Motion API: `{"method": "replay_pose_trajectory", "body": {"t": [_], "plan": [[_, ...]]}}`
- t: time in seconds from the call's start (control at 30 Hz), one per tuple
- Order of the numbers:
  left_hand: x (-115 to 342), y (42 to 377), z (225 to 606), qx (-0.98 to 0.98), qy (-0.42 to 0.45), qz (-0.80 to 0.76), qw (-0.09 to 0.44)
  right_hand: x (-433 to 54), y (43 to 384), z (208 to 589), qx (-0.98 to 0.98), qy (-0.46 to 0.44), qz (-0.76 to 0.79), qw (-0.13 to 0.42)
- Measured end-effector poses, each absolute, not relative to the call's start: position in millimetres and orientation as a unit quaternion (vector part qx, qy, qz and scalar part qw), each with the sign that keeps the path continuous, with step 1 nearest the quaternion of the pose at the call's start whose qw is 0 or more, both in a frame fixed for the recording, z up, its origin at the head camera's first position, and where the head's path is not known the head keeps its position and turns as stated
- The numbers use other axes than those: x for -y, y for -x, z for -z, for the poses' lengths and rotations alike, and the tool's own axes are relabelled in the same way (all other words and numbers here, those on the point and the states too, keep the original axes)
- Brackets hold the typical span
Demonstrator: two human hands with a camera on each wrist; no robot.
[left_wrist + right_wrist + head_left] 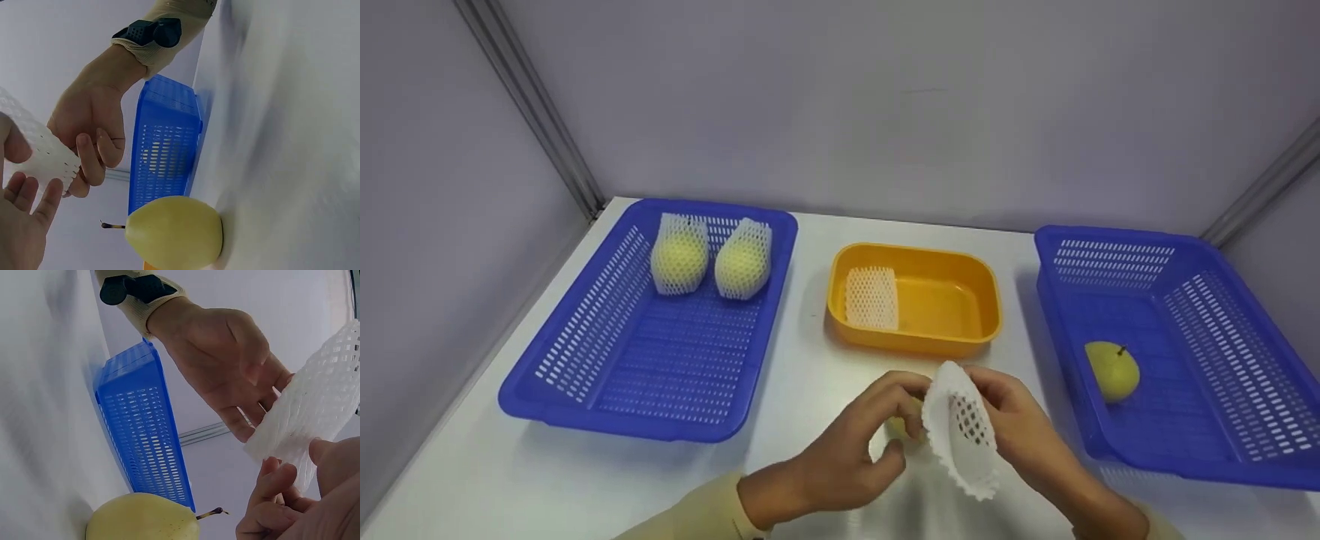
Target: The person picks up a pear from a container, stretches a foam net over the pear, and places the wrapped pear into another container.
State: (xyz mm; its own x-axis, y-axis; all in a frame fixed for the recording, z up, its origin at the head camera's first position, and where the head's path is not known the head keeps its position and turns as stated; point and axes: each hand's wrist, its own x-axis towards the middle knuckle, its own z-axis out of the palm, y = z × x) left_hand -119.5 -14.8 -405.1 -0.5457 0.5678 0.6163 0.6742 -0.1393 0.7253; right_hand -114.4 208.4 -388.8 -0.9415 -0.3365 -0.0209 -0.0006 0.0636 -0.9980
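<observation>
My right hand [1024, 420] holds a white foam net sleeve [960, 435] between thumb and fingers, its mouth spread and facing down toward me. At the sleeve's left side is my left hand [855, 450]; its fingers are loosely bent, their tips at the net, with the thumb apart. The right wrist view shows the left hand [219, 360] with fingers reaching behind the sleeve [315, 399]. A bare yellow pear [174, 233] stands upright on the table below the hands, stem up. In the head view the left hand mostly hides it.
A blue basket [622, 431] at left holds two pears in foam nets [680, 259]. An orange bin [915, 341] at the middle back contains a flat foam net [872, 298]. Another blue basket [1185, 469] at right holds a bare pear [1114, 371], partly hidden by the basket wall.
</observation>
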Motion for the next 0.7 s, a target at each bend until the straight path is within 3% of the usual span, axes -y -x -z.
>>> {"method": "replay_pose_trajectory", "body": {"t": [0.3, 0.57, 0.7], "plan": [[12.7, 123.7, 405.7, 0.67, 0.343, 0.658, 0.025, -204.2, 113.7, 390.2, -0.725, 0.151, 0.662, 0.118], [13.2, 131.6, 408.2, 0.705, 0.287, 0.641, -0.098, -203.5, 117.4, 394.0, -0.702, 0.208, 0.673, 0.105], [14.9, 135.0, 410.1, 0.691, 0.273, 0.66, -0.112, -204.6, 117.5, 394.5, -0.704, 0.204, 0.673, 0.098]]}}
